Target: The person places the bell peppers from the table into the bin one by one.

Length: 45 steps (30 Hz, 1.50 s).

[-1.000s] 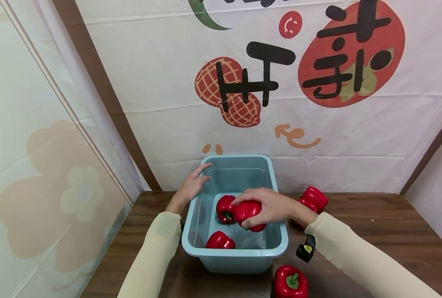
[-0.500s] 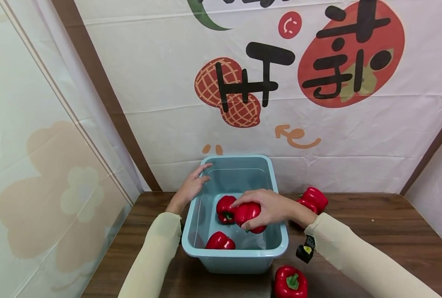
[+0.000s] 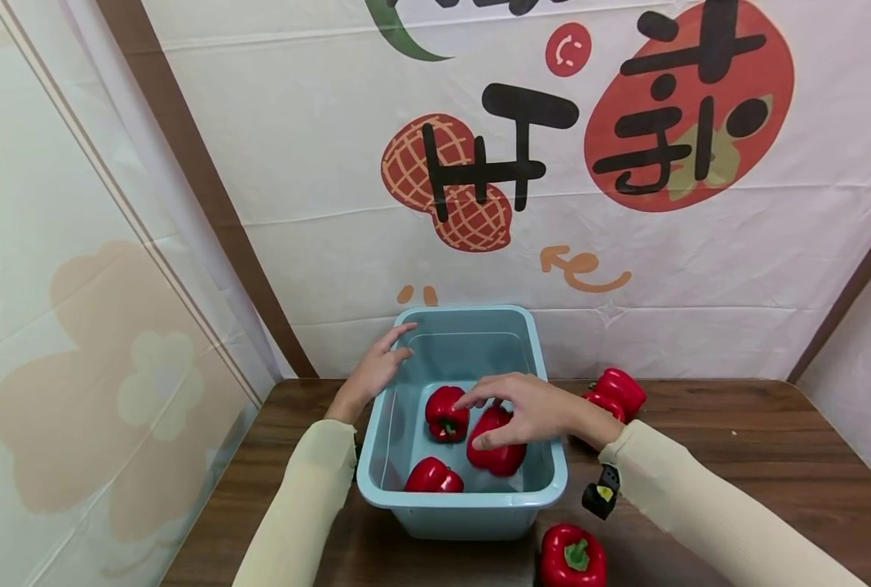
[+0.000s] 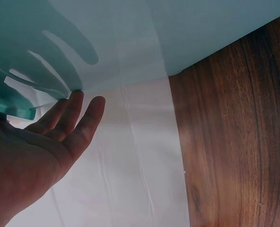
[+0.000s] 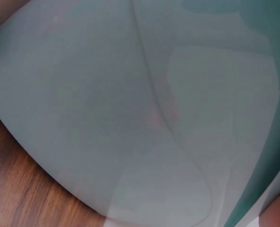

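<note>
Inside blue bin (image 3: pixel 462 509): three red peppers (image 3: pixel 446 412); right hand (image 3: pixel 523 408) above

Glossy red peppers (image 3: pixel 496 447), smooth blue plastic tub (image 3: pixel 462 502), wood-grain table (image 3: pixel 736 456), creased cloth backdrop (image 3: pixel 700 269).

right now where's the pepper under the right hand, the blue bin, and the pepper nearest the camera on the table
pepper under the right hand (image 3: pixel 496 458), head view, its lower red side
blue bin (image 3: pixel 462 499), head view, its near rim
pepper nearest the camera (image 3: pixel 572 555), head view, beside its green stem

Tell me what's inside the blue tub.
Inside the blue tub: three red peppers. The right hand covers the third's top, fingers loosened; its stem is hidden.
</note>
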Each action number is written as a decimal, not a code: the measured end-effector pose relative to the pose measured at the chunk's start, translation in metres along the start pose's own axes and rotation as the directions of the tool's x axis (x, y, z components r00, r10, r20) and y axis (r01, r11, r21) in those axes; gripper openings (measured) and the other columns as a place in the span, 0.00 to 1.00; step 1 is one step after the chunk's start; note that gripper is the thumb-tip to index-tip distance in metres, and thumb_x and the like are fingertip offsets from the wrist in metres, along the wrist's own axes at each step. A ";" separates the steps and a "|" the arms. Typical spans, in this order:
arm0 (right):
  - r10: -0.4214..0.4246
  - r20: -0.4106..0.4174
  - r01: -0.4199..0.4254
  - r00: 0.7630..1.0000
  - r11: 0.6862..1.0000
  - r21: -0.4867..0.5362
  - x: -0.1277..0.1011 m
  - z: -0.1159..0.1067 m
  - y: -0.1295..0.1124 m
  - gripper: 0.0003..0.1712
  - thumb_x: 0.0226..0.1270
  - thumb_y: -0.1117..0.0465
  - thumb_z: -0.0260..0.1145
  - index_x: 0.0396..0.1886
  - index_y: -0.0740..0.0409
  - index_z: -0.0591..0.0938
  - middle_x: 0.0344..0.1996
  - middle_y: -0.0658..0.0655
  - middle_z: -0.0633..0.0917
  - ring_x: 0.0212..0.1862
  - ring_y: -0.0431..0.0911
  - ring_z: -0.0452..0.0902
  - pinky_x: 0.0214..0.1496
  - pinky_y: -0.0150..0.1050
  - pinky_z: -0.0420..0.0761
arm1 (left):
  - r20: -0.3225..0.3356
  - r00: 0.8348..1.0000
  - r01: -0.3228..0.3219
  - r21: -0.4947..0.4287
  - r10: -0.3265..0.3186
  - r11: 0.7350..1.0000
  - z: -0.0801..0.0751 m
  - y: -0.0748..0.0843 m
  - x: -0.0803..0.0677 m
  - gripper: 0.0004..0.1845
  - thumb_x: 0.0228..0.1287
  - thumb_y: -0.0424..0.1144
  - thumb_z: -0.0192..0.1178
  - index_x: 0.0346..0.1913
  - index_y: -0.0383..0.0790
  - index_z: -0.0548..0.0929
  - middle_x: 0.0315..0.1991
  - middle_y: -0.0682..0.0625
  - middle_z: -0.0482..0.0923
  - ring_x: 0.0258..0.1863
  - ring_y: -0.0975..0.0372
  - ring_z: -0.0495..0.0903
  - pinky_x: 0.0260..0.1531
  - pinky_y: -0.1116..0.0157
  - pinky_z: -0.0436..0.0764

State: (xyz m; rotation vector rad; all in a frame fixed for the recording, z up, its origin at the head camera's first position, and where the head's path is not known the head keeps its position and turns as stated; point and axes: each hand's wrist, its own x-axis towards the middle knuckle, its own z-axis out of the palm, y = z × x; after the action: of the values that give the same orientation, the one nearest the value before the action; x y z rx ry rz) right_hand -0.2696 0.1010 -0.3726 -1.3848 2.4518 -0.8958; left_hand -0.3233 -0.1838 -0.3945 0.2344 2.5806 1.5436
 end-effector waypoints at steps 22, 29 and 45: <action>-0.064 -0.288 0.109 0.955 0.984 0.143 -0.012 -0.002 0.003 0.22 0.61 0.55 0.71 0.57 0.45 0.83 0.51 0.46 0.83 0.50 0.41 0.78 0.51 0.41 0.82 | 0.040 0.999 -0.021 0.024 0.020 0.999 -0.003 0.003 -0.001 0.28 0.75 0.44 0.45 0.76 0.52 0.61 0.79 0.44 0.48 0.72 0.41 0.57 0.66 0.33 0.59; -0.091 -0.445 0.146 0.891 0.985 0.092 -0.026 -0.008 0.001 0.24 0.61 0.60 0.71 0.58 0.48 0.81 0.55 0.49 0.79 0.54 0.43 0.74 0.54 0.43 0.80 | 0.040 0.999 -0.018 0.074 0.015 0.997 -0.004 0.005 0.000 0.28 0.75 0.45 0.46 0.75 0.52 0.62 0.78 0.43 0.51 0.70 0.41 0.61 0.64 0.34 0.63; 0.078 -0.570 0.012 0.818 0.988 0.154 -0.089 -0.002 0.020 0.23 0.65 0.68 0.65 0.60 0.58 0.78 0.52 0.59 0.81 0.45 0.43 0.80 0.47 0.35 0.82 | -0.069 0.986 -0.136 0.176 0.150 0.975 -0.008 0.010 -0.003 0.26 0.76 0.43 0.49 0.74 0.46 0.65 0.76 0.44 0.56 0.72 0.46 0.61 0.66 0.38 0.64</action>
State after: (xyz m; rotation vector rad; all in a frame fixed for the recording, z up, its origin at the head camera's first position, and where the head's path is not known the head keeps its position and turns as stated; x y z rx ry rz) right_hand -0.2362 0.1833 -0.3944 -1.1279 2.7207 -1.6628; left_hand -0.3208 -0.1865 -0.3819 0.3900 2.8210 1.4018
